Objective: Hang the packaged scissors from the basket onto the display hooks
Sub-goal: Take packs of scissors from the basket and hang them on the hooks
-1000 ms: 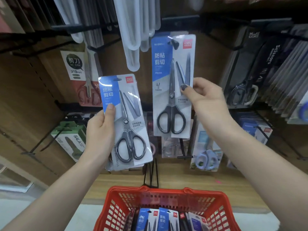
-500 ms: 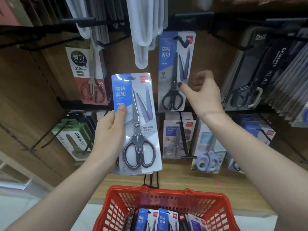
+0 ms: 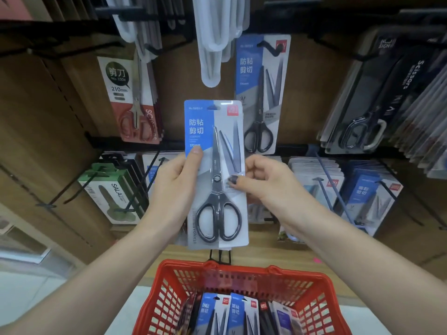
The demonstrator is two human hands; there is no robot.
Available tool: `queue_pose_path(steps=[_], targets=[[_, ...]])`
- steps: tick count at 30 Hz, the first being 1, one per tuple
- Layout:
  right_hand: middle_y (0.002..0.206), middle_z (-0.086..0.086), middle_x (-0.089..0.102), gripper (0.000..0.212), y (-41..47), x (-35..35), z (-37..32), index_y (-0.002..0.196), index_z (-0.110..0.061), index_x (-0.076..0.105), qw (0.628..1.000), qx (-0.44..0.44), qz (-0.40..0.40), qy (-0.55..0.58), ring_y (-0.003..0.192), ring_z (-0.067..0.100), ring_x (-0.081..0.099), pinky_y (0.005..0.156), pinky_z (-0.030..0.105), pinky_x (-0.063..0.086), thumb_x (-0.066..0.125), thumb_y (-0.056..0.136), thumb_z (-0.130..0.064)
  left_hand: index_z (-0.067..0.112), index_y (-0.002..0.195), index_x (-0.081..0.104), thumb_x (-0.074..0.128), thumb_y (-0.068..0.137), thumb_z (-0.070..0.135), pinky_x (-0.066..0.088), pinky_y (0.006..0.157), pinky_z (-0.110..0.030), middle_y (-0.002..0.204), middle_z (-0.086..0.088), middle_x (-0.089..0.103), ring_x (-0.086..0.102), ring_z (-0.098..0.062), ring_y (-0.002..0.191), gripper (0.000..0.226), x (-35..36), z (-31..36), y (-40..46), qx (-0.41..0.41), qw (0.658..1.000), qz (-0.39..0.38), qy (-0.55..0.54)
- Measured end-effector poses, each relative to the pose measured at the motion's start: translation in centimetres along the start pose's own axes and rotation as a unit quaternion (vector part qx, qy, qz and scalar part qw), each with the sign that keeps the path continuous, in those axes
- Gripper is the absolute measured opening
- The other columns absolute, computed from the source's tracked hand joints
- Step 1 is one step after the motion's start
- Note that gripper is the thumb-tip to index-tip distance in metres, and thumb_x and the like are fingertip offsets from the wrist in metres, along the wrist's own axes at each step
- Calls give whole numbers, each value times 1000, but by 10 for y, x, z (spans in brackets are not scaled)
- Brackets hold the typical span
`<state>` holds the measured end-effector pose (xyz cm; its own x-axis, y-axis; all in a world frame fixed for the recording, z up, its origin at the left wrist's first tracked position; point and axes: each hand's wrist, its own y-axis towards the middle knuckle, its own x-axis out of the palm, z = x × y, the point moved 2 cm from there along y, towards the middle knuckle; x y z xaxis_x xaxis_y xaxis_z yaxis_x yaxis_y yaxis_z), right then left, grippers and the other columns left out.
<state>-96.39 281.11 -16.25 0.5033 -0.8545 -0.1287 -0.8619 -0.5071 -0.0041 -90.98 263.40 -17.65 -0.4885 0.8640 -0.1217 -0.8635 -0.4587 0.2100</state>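
Note:
A blue-and-grey packaged scissors (image 3: 216,174) stands upright in front of the display, between both hands. My left hand (image 3: 175,189) grips its left edge, thumb on the blue panel. My right hand (image 3: 262,181) pinches its right edge, thumb on the front. An identical pack (image 3: 262,93) hangs on a black display hook (image 3: 272,48) above and to the right. The red basket (image 3: 238,278) sits below, with several more scissor packs (image 3: 238,315) standing in it.
Other packs hang around: a red-handled 210mm scissors (image 3: 130,100) upper left, white items (image 3: 217,39) at the top, black packs (image 3: 370,97) at right. Lower hooks carry a green SALA box (image 3: 113,192) and blue packs (image 3: 370,197). A wooden shelf ledge runs behind the basket.
My right hand left the hung pack and came down to pinch the right edge of the pack in my left hand. That pack moved right toward the centre.

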Motion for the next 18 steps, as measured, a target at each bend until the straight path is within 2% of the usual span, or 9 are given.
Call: queue_pose_path(steps=[2, 4, 6, 8, 10, 12, 14, 16, 18], targets=[[103, 34, 69, 20, -3, -5, -2, 108, 5, 61, 999, 3, -15, 38, 84, 28, 65, 77, 52, 59, 71, 97, -9, 4, 84, 69, 44, 105, 59, 49, 68, -29, 75, 0, 70, 64, -14, 69, 64, -2, -1, 0, -16, 1000, -4, -9], [104, 23, 76, 11, -5, -12, -5, 109, -3, 65, 996, -2, -30, 86, 84, 22, 72, 66, 33, 60, 67, 98, -6, 28, 91, 81, 36, 107, 63, 51, 72, -25, 83, 12, 79, 71, -4, 72, 60, -5, -2, 2, -24, 1000, -4, 8], [102, 16, 78, 11, -7, -21, -9, 107, -11, 68, 994, -14, -36, 105, 86, 22, 73, 75, 38, 55, 66, 98, -4, 41, 88, 82, 33, 104, 67, 52, 84, -33, 90, 14, 81, 74, -2, 83, 57, -9, 0, 4, -18, 999, 15, 29], [100, 16, 79, 12, -12, -32, -14, 101, -15, 69, 993, -34, -30, 109, 87, 26, 72, 79, 44, 50, 67, 96, -4, 34, 77, 80, 38, 100, 66, 50, 102, -42, 91, 11, 81, 74, -4, 93, 57, -15, 1, 9, -19, 998, 49, 22], [98, 17, 78, 10, -18, -41, -18, 94, -17, 70, 993, -64, -28, 99, 87, 28, 71, 77, 44, 50, 71, 92, -7, 31, 72, 79, 45, 99, 61, 48, 111, -44, 91, 10, 80, 73, -6, 98, 52, -20, 1, 14, -18, 998, 64, 14], [94, 26, 74, 12, -24, -49, -22, 92, -11, 67, 992, -94, -34, 80, 83, 28, 68, 72, 40, 53, 77, 87, -14, 28, 71, 78, 51, 98, 56, 49, 111, -50, 90, 8, 79, 73, -12, 99, 47, -24, 0, 16, -19, 998, 64, -6], [93, 42, 61, 31, -29, -54, -25, 95, -3, 60, 991, -112, -38, 64, 82, 29, 58, 72, 40, 46, 82, 84, -21, 26, 70, 77, 55, 97, 50, 50, 110, -54, 88, 7, 78, 71, -14, 94, 43, -27, 2, 18, -16, 997, 67, -20], [90, 34, 64, 29, -33, -58, -28, 91, -13, 64, 988, -132, -37, 73, 80, 28, 55, 66, 35, 40, 85, 82, -30, 25, 70, 75, 56, 97, 46, 51, 106, -52, 86, 7, 76, 70, -13, 90, 40, -27, 2, 19, -15, 997, 64, -30], [92, 38, 59, 36, -34, -63, -29, 89, -17, 61, 985, -145, -21, 92, 86, 34, 49, 66, 42, 30, 88, 79, -39, 25, 69, 75, 56, 99, 43, 53, 98, -45, 83, 8, 75, 69, -10, 86, 40, -26, 2, 19, -13, 997, 61, -34]])
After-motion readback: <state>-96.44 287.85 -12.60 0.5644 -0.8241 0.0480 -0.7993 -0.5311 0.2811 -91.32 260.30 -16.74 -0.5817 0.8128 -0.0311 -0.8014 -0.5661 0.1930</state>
